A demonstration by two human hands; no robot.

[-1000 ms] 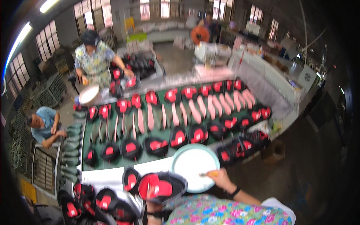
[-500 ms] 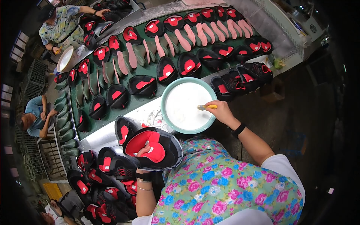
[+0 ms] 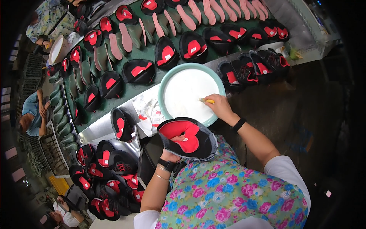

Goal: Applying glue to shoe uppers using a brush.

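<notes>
My left hand holds up a black shoe upper with a red lining. Its fingers reach inside the upper, showing against the red, and the opening faces up. Closed round the yellow handle of a small brush, my right hand is over the right side of a round teal basin. White liquid fills much of the basin, and the brush's bristle end is at or just above its surface. The held upper is close to the basin's near rim, overlapping it in view.
More black-and-red uppers and pink insoles line a green table. A pile of uppers lies at lower left, several shoes right of the basin. Co-workers sit at left, one in a blue shirt.
My left hand has brought the shoe upper rightward and closer to the basin. My right hand still holds the brush over the white liquid. The whole view has shifted slightly.
</notes>
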